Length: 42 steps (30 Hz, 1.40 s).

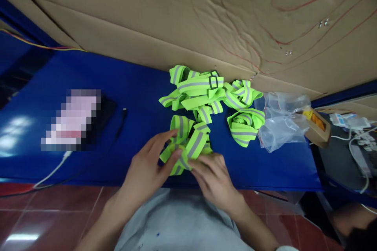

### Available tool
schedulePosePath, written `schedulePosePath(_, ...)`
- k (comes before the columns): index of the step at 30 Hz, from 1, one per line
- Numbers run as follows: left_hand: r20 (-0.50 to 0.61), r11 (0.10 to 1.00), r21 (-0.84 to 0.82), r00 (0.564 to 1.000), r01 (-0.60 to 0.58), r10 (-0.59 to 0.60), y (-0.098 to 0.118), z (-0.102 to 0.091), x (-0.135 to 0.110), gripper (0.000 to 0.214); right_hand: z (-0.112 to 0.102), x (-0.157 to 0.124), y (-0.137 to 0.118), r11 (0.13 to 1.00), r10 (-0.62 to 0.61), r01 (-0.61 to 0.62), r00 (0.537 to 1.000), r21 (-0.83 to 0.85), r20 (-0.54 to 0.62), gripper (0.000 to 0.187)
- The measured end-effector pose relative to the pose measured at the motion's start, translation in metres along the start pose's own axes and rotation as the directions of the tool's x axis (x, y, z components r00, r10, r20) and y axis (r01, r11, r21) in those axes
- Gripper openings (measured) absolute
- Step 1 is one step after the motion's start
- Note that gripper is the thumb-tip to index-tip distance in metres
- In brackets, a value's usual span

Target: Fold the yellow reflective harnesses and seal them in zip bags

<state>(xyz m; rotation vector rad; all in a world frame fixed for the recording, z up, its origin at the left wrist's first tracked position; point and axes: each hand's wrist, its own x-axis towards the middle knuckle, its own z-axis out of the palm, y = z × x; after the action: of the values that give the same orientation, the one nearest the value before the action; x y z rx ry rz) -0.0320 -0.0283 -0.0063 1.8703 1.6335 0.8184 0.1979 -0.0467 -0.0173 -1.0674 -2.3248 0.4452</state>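
On the blue table (118, 86) near its front edge, both my hands grip a folded bundle of neon green reflective strap (188, 143). My left hand (150, 164) pinches its left side with thumb and fingers. My right hand (215, 176) presses and holds its lower right edge, fingers closed on the strap. Behind it lies a loose pile of the same green strap (197, 90) with a black buckle (213, 81). A rolled-up green strap (246, 125) sits to the right.
Clear plastic bags (279, 121) lie right of the straps, beside a small brown box (319, 125). A phone-like device (73, 119) with a white cable lies at the left. A large cardboard sheet (206, 15) leans behind the table. White cables (359, 137) lie far right.
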Motion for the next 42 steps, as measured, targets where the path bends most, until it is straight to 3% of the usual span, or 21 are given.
schedulePosePath(3,0.121,0.992,-0.061,0.987,0.114,-0.106,0.011,0.006,0.014,0.059,0.012,-0.011,-0.011,0.992,-0.128,0.128,0.979,0.012,0.157,0.033)
schedulePosePath(6,0.344,0.998,-0.059,0.939,0.036,-0.014,0.01,0.008,0.018,0.055,0.013,-0.023,-0.003,0.995,-0.091,0.081,0.97,0.051,0.224,0.035)
schedulePosePath(9,0.48,0.989,-0.075,0.865,-0.125,0.146,0.01,0.003,0.007,0.054,-0.008,-0.031,0.015,0.997,0.068,-0.071,0.995,0.04,0.075,0.037)
schedulePosePath(12,0.562,0.966,-0.118,0.787,-0.23,0.256,0.019,-0.005,-0.006,0.06,-0.034,-0.031,0.025,0.968,0.243,-0.251,0.951,-0.023,-0.194,0.033)
schedulePosePath(13,0.578,0.955,-0.15,0.762,-0.254,0.294,0.023,-0.007,-0.009,0.057,-0.04,-0.029,0.023,0.962,0.262,-0.273,0.941,-0.022,-0.217,0.03)
schedulePosePath(15,0.59,0.938,-0.219,0.729,-0.27,0.347,0.03,-0.008,-0.01,0.044,-0.043,-0.023,0.015,0.968,0.247,-0.249,0.964,-0.007,-0.1,0.028)
schedulePosePath(17,0.547,0.939,-0.221,0.764,-0.262,0.342,0.032,-0.004,-0.006,0.032,-0.035,-0.016,0.005,0.978,0.207,-0.205,0.97,-0.024,0.131,0.049)
schedulePosePath(19,0.443,0.955,-0.1,0.847,-0.279,0.294,0.026,0.003,0.002,0.031,-0.023,-0.01,-0.001,0.982,0.19,-0.174,0.937,-0.08,0.293,0.076)
schedulePosePath(20,0.374,0.954,0.001,0.884,-0.301,0.279,0.021,0.007,0.007,0.032,-0.018,-0.009,-0.002,0.981,0.19,-0.166,0.922,-0.101,0.336,0.079)
schedulePosePath(21,0.309,0.938,0.113,0.908,-0.329,0.282,0.015,0.011,0.012,0.035,-0.014,-0.009,-0.002,0.982,0.184,-0.156,0.913,-0.103,0.365,0.074)
schedulePosePath(23,0.247,0.875,0.301,0.917,-0.38,0.313,0.001,0.017,0.024,0.045,-0.015,-0.011,0.003,0.991,0.134,-0.124,0.909,-0.049,0.395,0.048)
schedulePosePath(26,0.268,0.811,0.416,0.907,-0.412,0.324,-0.013,0.015,0.041,0.043,-0.033,-0.017,0.016,0.996,0.056,-0.079,0.939,0.053,0.338,0.035)
schedulePosePath(30,0.178,0.853,0.393,0.939,-0.342,0.295,-0.01,-0.008,0.053,0.026,-0.067,-0.031,0.04,0.995,0.099,-0.099,0.995,0.001,0.024,0.035)
schedulePosePath(33,0.06,0.957,0.2,0.978,-0.209,0.201,-0.002,-0.023,0.052,0.022,-0.082,-0.039,0.059,0.979,0.141,-0.174,0.957,-0.109,-0.254,0.026)
schedulePosePath(35,0.046,0.987,0.122,0.994,-0.101,0.096,-0.002,-0.024,0.05,0.022,-0.085,-0.041,0.07,0.943,0.16,-0.251,0.918,-0.217,-0.363,0.02)
schedulePosePath(37,0.094,0.982,0.178,0.995,-0.06,0.044,-0.007,-0.019,0.049,0.025,-0.084,-0.038,0.078,0.905,0.174,-0.285,0.926,-0.316,-0.336,0.021)
schedulePosePath(40,0.192,0.924,0.363,0.98,-0.123,0.055,-0.016,-0.005,0.047,0.032,-0.077,-0.027,0.079,0.895,0.202,-0.236,0.971,-0.379,-0.126,0.03)
schedulePosePath(42,0.156,0.882,0.45,0.985,-0.137,0.073,-0.016,0.002,0.045,0.035,-0.073,-0.018,0.07,0.9,0.201,-0.202,0.979,-0.387,-0.044,0.028)
